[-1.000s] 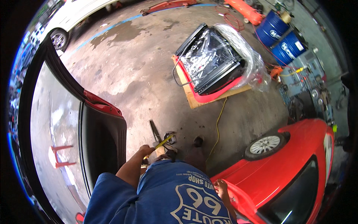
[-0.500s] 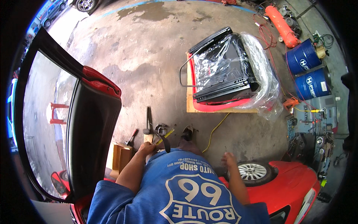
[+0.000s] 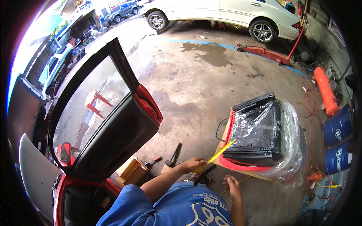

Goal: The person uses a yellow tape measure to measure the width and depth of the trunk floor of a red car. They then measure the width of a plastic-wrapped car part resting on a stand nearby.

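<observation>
Yellow and thin, a measuring strip (image 3: 218,153) is slanting toward 1 o'clock from the left hand (image 3: 194,165), whose fingers are closing firmly on its lower end; the right hand (image 3: 232,184), at 5 o'clock, is hanging with loosely bent fingers, apparently holding nothing. So far, the strip is standing out at length and a seat (image 3: 250,130) at 2 o'clock is lying on cardboard (image 3: 260,175); its plastic wrap (image 3: 292,132) is not yet off; whether the strip's tip is touching the seat I cannot tell. Its bent metal bar (image 3: 217,132) is jutting close to that tip, getting in the way; a hammer (image 3: 174,154) is lying at 9 o'clock, near the feet; a car door (image 3: 120,137), toward 10, is blocking that side; farther off, a floor jack (image 3: 264,54) at 1 and an orange tank (image 3: 326,90) at 2 are resting.
</observation>
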The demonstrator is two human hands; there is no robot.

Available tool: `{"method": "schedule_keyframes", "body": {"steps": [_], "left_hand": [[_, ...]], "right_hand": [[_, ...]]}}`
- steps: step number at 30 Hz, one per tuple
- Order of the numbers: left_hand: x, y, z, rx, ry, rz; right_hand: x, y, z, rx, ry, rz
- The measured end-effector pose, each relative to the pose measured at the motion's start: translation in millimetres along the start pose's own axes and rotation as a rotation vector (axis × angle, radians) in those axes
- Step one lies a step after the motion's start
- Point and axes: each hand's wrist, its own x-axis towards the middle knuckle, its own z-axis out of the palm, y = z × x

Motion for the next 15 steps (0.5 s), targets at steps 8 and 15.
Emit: {"method": "schedule_keyframes", "body": {"steps": [8, 15], "left_hand": [[34.9, 96.0, 87.2, -0.083, -0.027, 0.123], [72.8, 109.7, 61.1, 0.117, 0.040, 0.267]], "right_hand": [[22.4, -98.2, 50.1, 0.436, -0.214, -0.106], [58.3, -126.1, 38.8, 0.202, -0.076, -0.065]]}}
